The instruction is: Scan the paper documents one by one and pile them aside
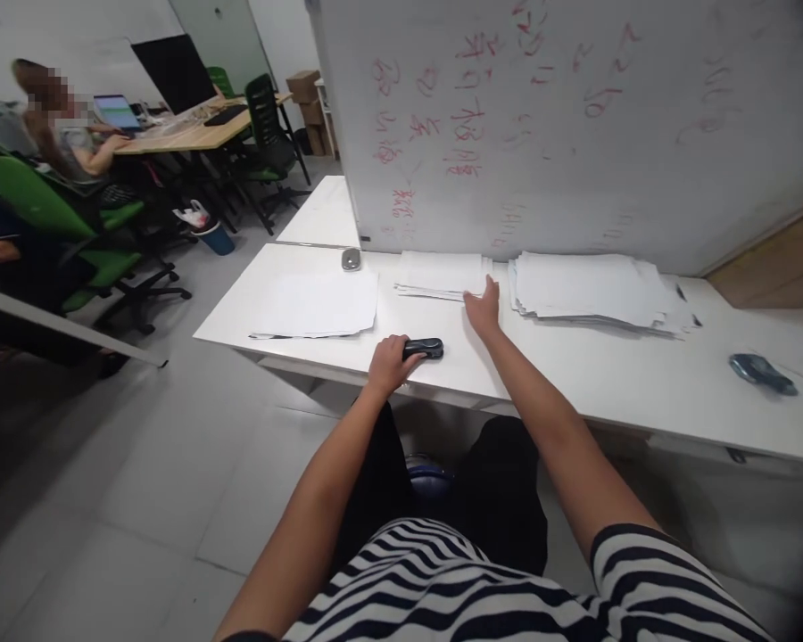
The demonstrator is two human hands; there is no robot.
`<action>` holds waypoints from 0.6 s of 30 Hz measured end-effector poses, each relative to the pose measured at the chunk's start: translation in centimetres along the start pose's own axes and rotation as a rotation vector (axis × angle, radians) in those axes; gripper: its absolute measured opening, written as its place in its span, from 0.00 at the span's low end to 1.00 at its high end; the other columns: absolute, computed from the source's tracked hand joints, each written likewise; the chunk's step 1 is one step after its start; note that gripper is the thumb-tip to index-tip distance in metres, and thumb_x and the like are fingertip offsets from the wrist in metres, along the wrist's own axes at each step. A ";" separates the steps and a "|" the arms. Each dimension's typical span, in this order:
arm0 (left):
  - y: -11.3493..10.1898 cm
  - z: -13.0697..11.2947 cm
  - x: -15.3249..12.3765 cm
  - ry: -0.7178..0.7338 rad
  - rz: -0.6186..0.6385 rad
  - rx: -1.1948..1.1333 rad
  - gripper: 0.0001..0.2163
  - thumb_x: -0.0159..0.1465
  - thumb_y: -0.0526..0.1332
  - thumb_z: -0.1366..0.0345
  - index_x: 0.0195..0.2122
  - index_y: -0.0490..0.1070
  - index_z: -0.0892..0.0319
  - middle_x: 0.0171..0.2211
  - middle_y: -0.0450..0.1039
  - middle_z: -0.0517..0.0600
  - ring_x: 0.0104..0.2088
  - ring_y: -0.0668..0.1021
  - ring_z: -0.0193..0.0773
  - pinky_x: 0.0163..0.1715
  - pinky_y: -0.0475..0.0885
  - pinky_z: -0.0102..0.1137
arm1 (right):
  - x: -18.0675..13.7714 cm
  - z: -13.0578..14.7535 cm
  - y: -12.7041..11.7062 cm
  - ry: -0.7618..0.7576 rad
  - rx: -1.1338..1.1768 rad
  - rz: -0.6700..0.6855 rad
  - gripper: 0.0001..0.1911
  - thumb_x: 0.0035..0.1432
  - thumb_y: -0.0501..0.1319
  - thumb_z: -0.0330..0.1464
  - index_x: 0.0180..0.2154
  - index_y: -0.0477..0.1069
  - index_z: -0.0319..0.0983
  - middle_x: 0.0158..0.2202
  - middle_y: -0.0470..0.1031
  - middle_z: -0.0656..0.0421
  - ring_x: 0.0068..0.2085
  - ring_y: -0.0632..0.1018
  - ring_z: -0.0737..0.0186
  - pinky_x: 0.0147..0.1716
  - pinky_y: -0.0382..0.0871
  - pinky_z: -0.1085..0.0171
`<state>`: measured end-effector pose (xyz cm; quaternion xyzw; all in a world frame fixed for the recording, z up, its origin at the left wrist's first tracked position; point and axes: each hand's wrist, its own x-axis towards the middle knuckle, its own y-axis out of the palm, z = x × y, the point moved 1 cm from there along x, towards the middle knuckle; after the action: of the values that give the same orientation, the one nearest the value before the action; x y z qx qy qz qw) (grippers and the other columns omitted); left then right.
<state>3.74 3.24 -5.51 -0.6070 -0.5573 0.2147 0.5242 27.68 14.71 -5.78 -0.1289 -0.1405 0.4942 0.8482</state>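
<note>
My left hand (388,364) is wrapped round one end of a black stapler (426,348), which lies level at the front of the white desk. My right hand (483,308) is at the near right corner of a small stack of paper (442,270), with the thumb at the front edge and fingers along the right side. The corner sits between thumb and fingers. The sheets at the front edge of this stack are slightly uneven. A larger, messier pile of paper (582,290) lies just right of my right hand. Left of the stapler is a flat, thinner set of sheets (318,303).
A whiteboard (434,125) with red writing stands along the desk's back edge. On the desk (575,374) are a small grey object (351,259) and a dark blue-green item (763,373) at right. A person (80,143) sits by a laptop at far left.
</note>
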 end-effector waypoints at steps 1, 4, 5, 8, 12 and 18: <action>0.0 0.0 0.0 -0.002 0.002 0.000 0.21 0.64 0.52 0.46 0.46 0.67 0.58 0.38 0.70 0.56 0.42 0.72 0.45 0.44 0.66 0.38 | -1.1 -0.5 -0.8 -0.091 -0.052 0.018 0.32 0.56 0.58 0.36 0.61 0.55 0.39 0.66 0.48 0.43 0.50 0.74 0.56 0.44 0.72 0.59; 0.3 0.0 0.2 0.011 -0.006 -0.009 0.21 0.63 0.53 0.46 0.46 0.66 0.59 0.38 0.70 0.56 0.42 0.72 0.45 0.44 0.66 0.38 | -2.9 -1.7 -4.4 -0.301 -0.187 -0.024 0.23 0.62 0.49 0.37 0.57 0.61 0.39 0.68 0.43 0.48 0.57 0.68 0.55 0.50 0.69 0.57; 0.4 0.1 0.3 0.020 -0.017 -0.011 0.21 0.63 0.54 0.47 0.46 0.66 0.59 0.38 0.70 0.56 0.42 0.72 0.45 0.44 0.66 0.38 | -2.9 -2.1 -5.9 -0.348 -0.255 -0.072 0.22 0.63 0.47 0.37 0.56 0.63 0.39 0.68 0.45 0.49 0.59 0.66 0.54 0.52 0.66 0.56; 0.8 0.2 0.3 0.047 -0.074 -0.001 0.20 0.63 0.55 0.48 0.46 0.66 0.59 0.37 0.70 0.55 0.41 0.72 0.45 0.42 0.66 0.38 | -1.3 -3.5 -10.4 -0.359 -0.521 -0.238 0.22 0.64 0.45 0.35 0.56 0.63 0.39 0.66 0.51 0.49 0.64 0.57 0.51 0.59 0.54 0.46; 0.9 0.3 0.3 0.075 -0.124 0.011 0.19 0.63 0.56 0.48 0.45 0.66 0.59 0.35 0.70 0.54 0.39 0.72 0.44 0.40 0.66 0.37 | 1.2 -6.4 -14.1 -0.183 -0.771 -0.248 0.29 0.62 0.47 0.42 0.61 0.56 0.38 0.66 0.51 0.46 0.66 0.50 0.44 0.58 0.41 0.33; 1.0 0.5 0.4 0.058 -0.129 0.011 0.18 0.62 0.58 0.49 0.44 0.67 0.58 0.35 0.70 0.54 0.38 0.72 0.45 0.39 0.66 0.37 | 1.3 -8.0 -14.4 -0.134 -0.824 -0.213 0.29 0.62 0.47 0.46 0.60 0.58 0.41 0.66 0.52 0.47 0.66 0.50 0.44 0.56 0.33 0.28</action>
<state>3.90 3.93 -6.42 -0.5730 -0.5788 0.1658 0.5561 42.76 8.36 -7.90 -0.4093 -0.3935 0.3138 0.7610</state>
